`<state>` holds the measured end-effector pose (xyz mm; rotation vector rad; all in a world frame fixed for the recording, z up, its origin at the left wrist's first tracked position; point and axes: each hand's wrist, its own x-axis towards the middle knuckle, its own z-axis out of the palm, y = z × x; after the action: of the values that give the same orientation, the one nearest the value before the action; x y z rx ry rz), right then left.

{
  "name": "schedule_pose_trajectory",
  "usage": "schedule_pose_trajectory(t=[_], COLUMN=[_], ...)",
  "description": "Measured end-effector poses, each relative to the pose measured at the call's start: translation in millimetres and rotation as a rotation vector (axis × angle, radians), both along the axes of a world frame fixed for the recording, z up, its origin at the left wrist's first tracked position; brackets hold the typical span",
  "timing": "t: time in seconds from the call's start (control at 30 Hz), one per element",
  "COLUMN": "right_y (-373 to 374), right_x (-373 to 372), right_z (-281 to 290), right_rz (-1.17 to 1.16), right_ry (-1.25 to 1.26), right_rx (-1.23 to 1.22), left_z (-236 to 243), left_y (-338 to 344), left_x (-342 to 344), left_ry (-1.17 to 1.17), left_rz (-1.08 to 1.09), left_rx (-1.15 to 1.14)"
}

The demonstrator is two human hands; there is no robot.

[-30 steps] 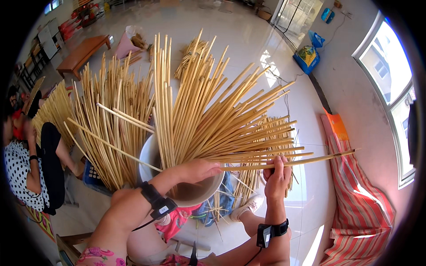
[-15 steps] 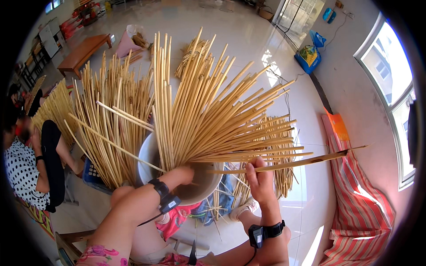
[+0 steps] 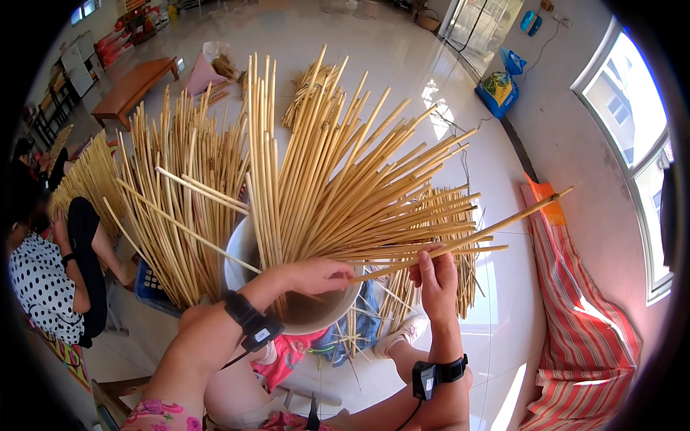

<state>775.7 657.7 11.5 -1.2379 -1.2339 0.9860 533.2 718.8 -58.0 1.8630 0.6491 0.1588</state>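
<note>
A long tan plant stalk (image 3: 496,228) slants up to the right, thin at its far tip. My right hand (image 3: 435,276) pinches it between thumb and fingers, a short way from its near end. My left hand (image 3: 320,275) hovers over the mouth of a pale bucket (image 3: 237,248), its fingers loosely stretched toward that near end; whether they touch it I cannot tell. Many similar stalks (image 3: 345,179) fan out of the bucket, upright at the left and leaning far over at the right, behind both hands.
More stalks (image 3: 180,187) stand in a blue crate (image 3: 149,284) on the left, beside a seated person in a dotted top (image 3: 47,280). Another stalk pile (image 3: 460,273) lies right of the bucket. Striped red cloth (image 3: 575,316) hangs by the window; a low brown table (image 3: 136,90) stands far left.
My left hand has come up out of the bucket's mouth and moved right, toward the held stalk's near end. My right hand has rotated the stalk so its far tip points higher.
</note>
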Motion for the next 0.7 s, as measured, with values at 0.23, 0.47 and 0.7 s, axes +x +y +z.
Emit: schedule_pose_trajectory(t=[0.23,0.47,0.7], right_y=[4.0,-2.5,1.2], right_x=[-9.1,-45.8,-14.6], right_z=[-7.6,-23.4,8.0], right_rz=[-0.048,0.108,-0.32], right_ry=[0.087,-0.154,0.002], right_rx=[0.0,0.054,0.168], left_z=[17.9,25.1,9.3], left_y=[-8.1,-21.3,-15.5], left_x=[12.6,36.9,15.0], left_ry=[-0.165,-0.412,-0.125], left_rz=[0.148,0.322,0.276], left_rx=[0.074,0.277,0.469])
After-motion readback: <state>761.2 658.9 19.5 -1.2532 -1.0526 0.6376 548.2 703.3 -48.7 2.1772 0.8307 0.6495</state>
